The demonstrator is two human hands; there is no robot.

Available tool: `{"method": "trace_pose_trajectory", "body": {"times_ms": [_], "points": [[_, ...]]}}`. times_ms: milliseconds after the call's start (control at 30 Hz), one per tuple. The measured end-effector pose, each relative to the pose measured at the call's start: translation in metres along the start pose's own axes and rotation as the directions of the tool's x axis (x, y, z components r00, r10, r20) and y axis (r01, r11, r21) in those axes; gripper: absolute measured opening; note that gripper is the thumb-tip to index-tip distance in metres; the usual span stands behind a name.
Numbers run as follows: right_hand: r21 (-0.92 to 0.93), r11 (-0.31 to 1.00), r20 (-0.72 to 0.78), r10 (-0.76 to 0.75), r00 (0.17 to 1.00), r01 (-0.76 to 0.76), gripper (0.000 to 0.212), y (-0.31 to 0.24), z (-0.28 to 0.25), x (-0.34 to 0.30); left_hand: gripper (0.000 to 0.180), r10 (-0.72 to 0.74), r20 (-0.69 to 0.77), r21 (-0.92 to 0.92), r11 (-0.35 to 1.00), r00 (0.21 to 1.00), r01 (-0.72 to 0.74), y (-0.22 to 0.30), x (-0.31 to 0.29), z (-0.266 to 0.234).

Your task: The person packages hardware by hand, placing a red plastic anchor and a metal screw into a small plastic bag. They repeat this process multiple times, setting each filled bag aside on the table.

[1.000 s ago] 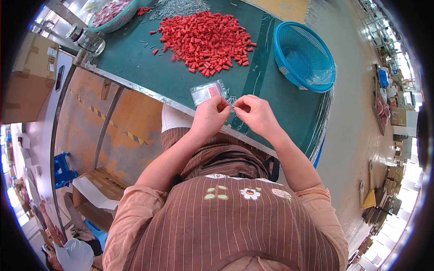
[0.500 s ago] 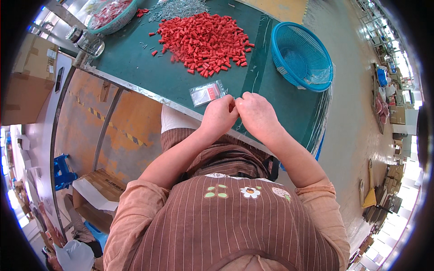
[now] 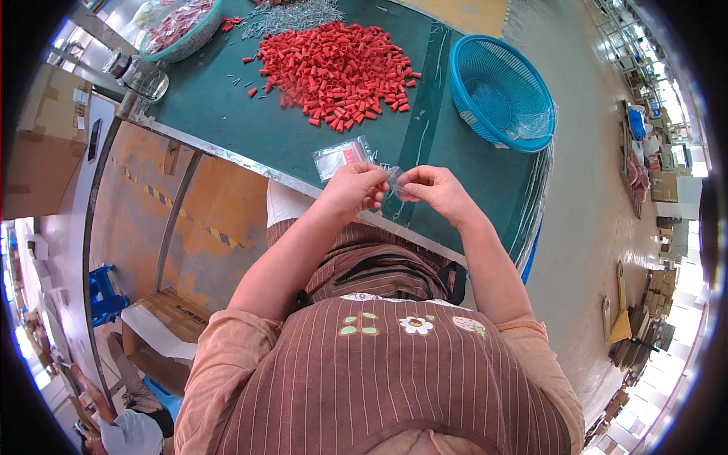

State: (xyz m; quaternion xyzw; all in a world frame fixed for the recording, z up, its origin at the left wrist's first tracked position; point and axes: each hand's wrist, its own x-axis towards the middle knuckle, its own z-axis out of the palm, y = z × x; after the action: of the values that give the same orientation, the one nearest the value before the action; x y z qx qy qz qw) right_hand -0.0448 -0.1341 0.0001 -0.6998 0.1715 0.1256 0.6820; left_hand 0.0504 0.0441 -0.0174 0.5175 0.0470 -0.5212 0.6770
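Observation:
Between my two hands, at the near edge of the green table, is a small clear plastic bag (image 3: pixel 395 182). My left hand (image 3: pixel 350 191) pinches its left side. The right side is pinched by my right hand (image 3: pixel 440 192), thumb against fingers. Just beyond my left hand lies a stack of small clear zip bags (image 3: pixel 334 159) with a red mark. A few tiny metal pieces show beside my left fingertips, too small to name. Farther off is a large heap of small red tapered plastic sleeves (image 3: pixel 334 72), with a pile of silvery screws or nails (image 3: pixel 292 19) behind it.
A blue plastic basket (image 3: pixel 500 95) stands on the right of the green table (image 3: pixel 212 114). At the far left are a light green basket (image 3: pixel 186 42) with bagged red pieces and a glass jar (image 3: pixel 144 77). Cardboard boxes (image 3: pixel 163 322) and another person (image 3: pixel 129 432) are at lower left.
My hands have moved slightly apart from being pressed together. The clear bag now shows between them. The whole view has shifted a little to the left.

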Motion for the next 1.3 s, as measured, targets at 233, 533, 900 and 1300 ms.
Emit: {"method": "trace_pose_trajectory", "body": {"times_ms": [233,533,900,1300], "points": [[0.025,0.999,-0.051,0.045,0.998,-0.044,0.012,-0.007,-0.004,0.005,0.008,-0.053,0.019,-0.051,0.997,0.998,0.054,-0.001,0.004,-0.014],[-0.663,0.745,-0.241,-0.313,0.919,0.079,0.024,-0.005,-0.029,0.074,0.015,0.597,-0.057,0.781,0.526,0.801,-0.336,-0.002,-0.017,-0.004],[-0.943,0.292,-0.017,-0.515,0.857,0.157,0.019,-0.006,-0.036,0.135,0.015,0.476,-0.211,0.589,0.759,0.854,-0.277,0.004,-0.016,-0.03],[-0.722,0.679,-0.202,-0.387,0.9,0.13,0.015,-0.002,-0.031,0.104,0.012,0.47,-0.247,0.536,0.795,0.848,-0.285,0.018,0.001,-0.036]]}}
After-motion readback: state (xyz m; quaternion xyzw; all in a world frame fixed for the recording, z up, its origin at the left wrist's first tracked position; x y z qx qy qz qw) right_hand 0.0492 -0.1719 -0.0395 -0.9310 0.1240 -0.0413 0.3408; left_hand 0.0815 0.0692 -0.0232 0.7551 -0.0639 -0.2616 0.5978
